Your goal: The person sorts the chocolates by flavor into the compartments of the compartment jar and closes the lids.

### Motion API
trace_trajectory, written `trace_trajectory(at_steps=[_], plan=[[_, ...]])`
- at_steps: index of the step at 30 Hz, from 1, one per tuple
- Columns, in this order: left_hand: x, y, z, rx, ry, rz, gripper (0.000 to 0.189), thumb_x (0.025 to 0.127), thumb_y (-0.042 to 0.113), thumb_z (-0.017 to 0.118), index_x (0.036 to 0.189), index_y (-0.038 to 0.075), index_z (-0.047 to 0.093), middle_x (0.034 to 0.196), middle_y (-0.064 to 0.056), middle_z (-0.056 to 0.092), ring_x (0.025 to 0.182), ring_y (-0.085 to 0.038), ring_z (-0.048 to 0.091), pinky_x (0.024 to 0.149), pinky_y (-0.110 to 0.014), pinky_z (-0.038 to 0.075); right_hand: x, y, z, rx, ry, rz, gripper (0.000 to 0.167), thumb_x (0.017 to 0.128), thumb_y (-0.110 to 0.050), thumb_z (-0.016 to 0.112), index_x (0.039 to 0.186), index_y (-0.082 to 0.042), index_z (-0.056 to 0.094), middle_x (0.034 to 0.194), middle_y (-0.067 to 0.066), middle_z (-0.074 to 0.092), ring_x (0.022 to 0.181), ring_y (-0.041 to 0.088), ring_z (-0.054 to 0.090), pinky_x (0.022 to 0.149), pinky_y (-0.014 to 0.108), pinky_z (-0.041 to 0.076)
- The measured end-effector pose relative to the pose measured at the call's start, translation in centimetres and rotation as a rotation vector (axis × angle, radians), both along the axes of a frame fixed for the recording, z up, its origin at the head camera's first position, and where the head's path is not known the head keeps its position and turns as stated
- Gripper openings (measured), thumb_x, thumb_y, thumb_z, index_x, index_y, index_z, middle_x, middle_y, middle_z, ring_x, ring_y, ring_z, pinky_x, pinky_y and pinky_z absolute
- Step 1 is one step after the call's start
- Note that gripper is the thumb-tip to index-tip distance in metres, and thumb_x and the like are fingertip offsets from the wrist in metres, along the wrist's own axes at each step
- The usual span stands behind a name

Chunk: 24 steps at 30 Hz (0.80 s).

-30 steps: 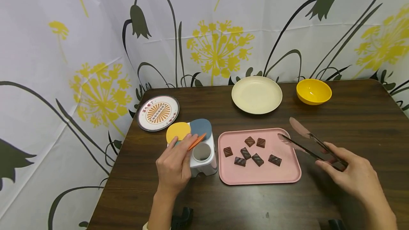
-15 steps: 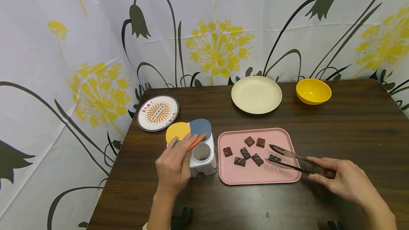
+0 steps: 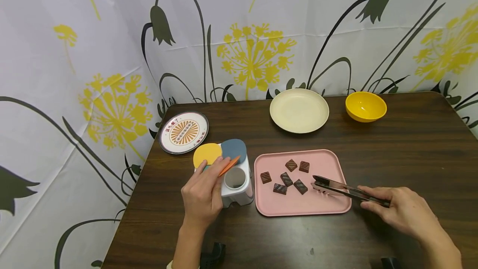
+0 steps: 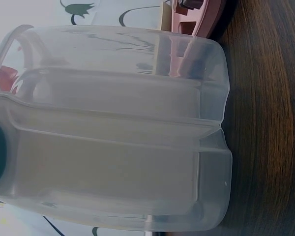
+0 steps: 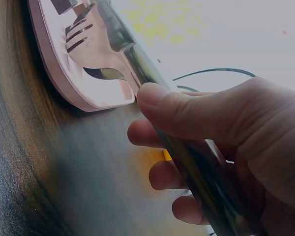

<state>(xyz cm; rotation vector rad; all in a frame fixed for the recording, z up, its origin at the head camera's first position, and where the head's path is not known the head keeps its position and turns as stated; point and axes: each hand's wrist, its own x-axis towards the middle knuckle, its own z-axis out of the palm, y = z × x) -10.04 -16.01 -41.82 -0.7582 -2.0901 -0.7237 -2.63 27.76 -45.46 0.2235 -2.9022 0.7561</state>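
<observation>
My left hand [image 3: 201, 194] pinches the raised orange lid [image 3: 229, 166] of a translucent white box with compartments [image 3: 244, 192]. Under that lid a round opening [image 3: 235, 177] shows; the yellow lid [image 3: 207, 155] and blue lid [image 3: 234, 149] lie flat. In my right hand [image 3: 407, 213] are metal serving tongs [image 3: 351, 192], gripped between thumb and fingers. Their ends are nearly together low over the right part of the pink tray [image 3: 298, 209]; the chocolate beneath them is hidden in the head view. Several small chocolates [image 3: 286, 179] lie left of the tong ends. In the right wrist view the slotted tong end [image 5: 86, 42] overlaps the tray.
Behind the tray stand a cream plate [image 3: 299, 111] and a yellow bowl [image 3: 366, 107]. A patterned plate [image 3: 184, 133] lies at the back left, behind the box. The dark wooden table [image 3: 298, 244] meets a flowered cloth [image 3: 254, 7] at the back.
The tongs swung left and down from the tray's right edge onto the rightmost chocolate, and their ends came together. My left hand and the orange lid stayed in place.
</observation>
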Motion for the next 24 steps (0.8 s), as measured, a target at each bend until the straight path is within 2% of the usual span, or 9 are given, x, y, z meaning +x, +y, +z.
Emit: trace_trajectory(at_steps=[5,9,14,19,23,24], plan=[[0.1,-0.1,0.0,0.001,-0.03,0.004,0.035,0.102,0.021,0.044,0.126,0.008,0.066,0.115,-0.008,0.071,0.102,-0.024,0.069,0.09,-0.055,0.05,0.0,0.0,0.0,0.014,0.022,0.003,0.04,0.075,-0.031,0.085,0.113,-0.022,0.076,0.088,-0.006,0.073,0.045,-0.002,0.021,0.041,0.022,0.017],[0.1,0.0,0.0,0.003,-0.02,0.002,0.034,0.102,0.02,0.044,0.125,0.007,0.067,0.115,-0.007,0.071,0.102,-0.024,0.069,0.09,-0.056,0.05,0.0,0.0,0.0,0.02,0.054,0.004,0.04,0.074,-0.029,0.085,0.113,-0.023,0.076,0.082,-0.011,0.071,0.045,-0.003,0.019,0.041,0.022,0.017],[0.2,0.0,0.1,0.001,-0.022,0.007,0.035,0.102,0.021,0.044,0.125,0.007,0.066,0.115,-0.008,0.071,0.102,-0.024,0.069,0.09,-0.056,0.05,0.1,-0.2,0.2,-0.004,0.124,-0.001,0.041,0.071,-0.026,0.087,0.111,-0.025,0.077,0.084,-0.007,0.073,0.046,-0.003,0.019,0.041,0.022,0.018],[0.2,0.0,0.1,-0.002,-0.038,0.009,0.035,0.103,0.021,0.044,0.126,0.008,0.065,0.115,-0.009,0.07,0.102,-0.025,0.069,0.09,-0.055,0.05,-0.2,-0.6,0.7,-0.05,0.201,0.026,0.045,0.068,-0.021,0.089,0.111,-0.026,0.077,0.089,-0.002,0.075,0.048,-0.003,0.031,0.042,0.019,0.022],[0.2,-0.1,0.0,-0.005,-0.052,0.015,0.035,0.103,0.021,0.044,0.127,0.008,0.065,0.116,-0.009,0.07,0.103,-0.025,0.069,0.091,-0.055,0.05,-0.7,-1.4,1.5,-0.081,0.307,0.093,0.051,0.062,-0.012,0.09,0.11,-0.023,0.077,0.092,-0.001,0.075,0.05,-0.005,0.04,0.045,0.013,0.025],[0.2,-0.1,0.0,-0.006,-0.048,0.017,0.035,0.103,0.021,0.044,0.127,0.008,0.065,0.116,-0.009,0.07,0.103,-0.025,0.069,0.091,-0.055,0.05,-0.9,-1.7,1.7,-0.092,0.336,0.111,0.051,0.061,-0.011,0.09,0.11,-0.022,0.078,0.092,-0.001,0.075,0.052,-0.006,0.046,0.046,0.012,0.029]])
